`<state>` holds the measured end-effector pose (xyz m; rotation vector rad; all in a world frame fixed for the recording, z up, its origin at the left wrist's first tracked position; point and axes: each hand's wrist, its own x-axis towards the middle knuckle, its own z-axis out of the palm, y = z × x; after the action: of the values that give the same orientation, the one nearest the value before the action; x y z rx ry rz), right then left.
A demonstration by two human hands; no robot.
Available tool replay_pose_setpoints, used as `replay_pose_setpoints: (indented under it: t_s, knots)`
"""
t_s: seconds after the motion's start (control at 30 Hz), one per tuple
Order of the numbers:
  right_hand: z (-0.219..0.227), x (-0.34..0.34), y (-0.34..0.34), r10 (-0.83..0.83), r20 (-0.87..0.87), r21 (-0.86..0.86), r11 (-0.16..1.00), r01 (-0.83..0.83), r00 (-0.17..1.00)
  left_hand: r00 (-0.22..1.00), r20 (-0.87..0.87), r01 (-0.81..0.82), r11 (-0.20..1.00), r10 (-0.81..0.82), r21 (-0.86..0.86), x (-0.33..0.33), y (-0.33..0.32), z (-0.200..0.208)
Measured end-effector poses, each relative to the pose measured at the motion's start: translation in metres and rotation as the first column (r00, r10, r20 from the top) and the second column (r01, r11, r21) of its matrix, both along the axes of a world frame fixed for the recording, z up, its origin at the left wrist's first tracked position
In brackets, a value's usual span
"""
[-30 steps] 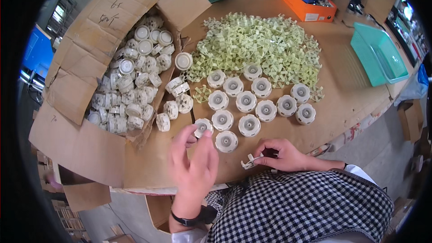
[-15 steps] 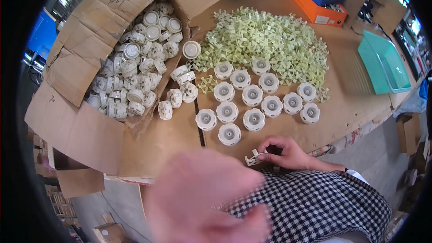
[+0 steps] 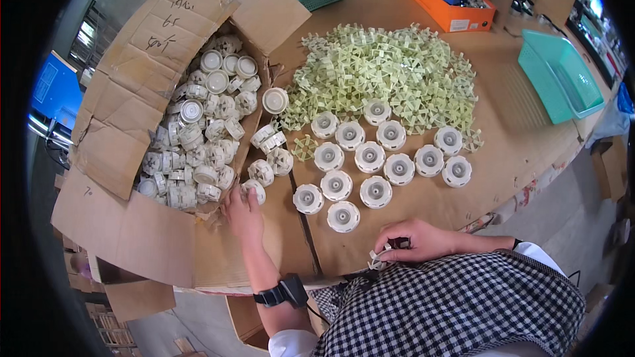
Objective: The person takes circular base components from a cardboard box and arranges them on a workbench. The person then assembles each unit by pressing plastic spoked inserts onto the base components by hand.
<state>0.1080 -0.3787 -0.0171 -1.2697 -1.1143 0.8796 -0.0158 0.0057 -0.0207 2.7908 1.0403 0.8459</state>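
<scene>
My left hand point(image 3: 246, 217) reaches to the near edge of the carton, its fingers closed about a white round plastic housing point(image 3: 254, 191) that lies just outside the box. At the table's front edge my right hand point(image 3: 418, 240) pinches a small pale plastic piece with prongs point(image 3: 378, 261); the fingers hide part of it. Between the hands and the green heap, several white round housings point(image 3: 370, 157) lie face up in loose rows. A few more housings point(image 3: 268, 138) rest beside the carton.
An open cardboard carton point(image 3: 126, 102) full of white housings stands at the left. A large heap of pale green pronged pieces point(image 3: 383, 73) covers the middle back. At the right sits a turquoise basket point(image 3: 552, 89); an orange box point(image 3: 453, 10) with a blue tray stands behind.
My left hand has moved from close before the camera, blurred, to the housings beside the carton. My right hand still holds the pronged piece. The view has shifted a little.
</scene>
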Motion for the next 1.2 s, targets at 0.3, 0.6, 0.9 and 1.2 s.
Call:
replay_pose_setpoints:
  t_s: [0.3, 0.6, 0.9, 1.2]
  knots:
    - [0.0, -0.003, 0.0, -0.049, 0.031, -0.087, 0.995, 0.051, 0.998, 0.945, 0.32, 0.062, 0.932, 0.06, -0.357, -0.018, -0.073, 0.013]
    - [0.012, -0.007, 0.0, -0.12, -0.108, -0.029, 0.993, 0.117, 0.987, 0.979, 0.205, 0.081, 0.918, 0.0, -0.387, -0.046, -0.102, 0.027]
    - [0.181, 0.056, -0.029, -0.449, 0.354, 0.559, 0.805, 0.199, 0.82, 0.971, 0.205, 0.175, 0.947, -0.121, -0.269, -0.053, -0.118, 0.03]
    - [0.187, 0.074, -0.012, -0.432, 0.41, 0.664, 0.745, 0.061, 0.803, 0.974, 0.199, 0.168, 0.938, -0.11, -0.304, -0.049, -0.127, 0.028]
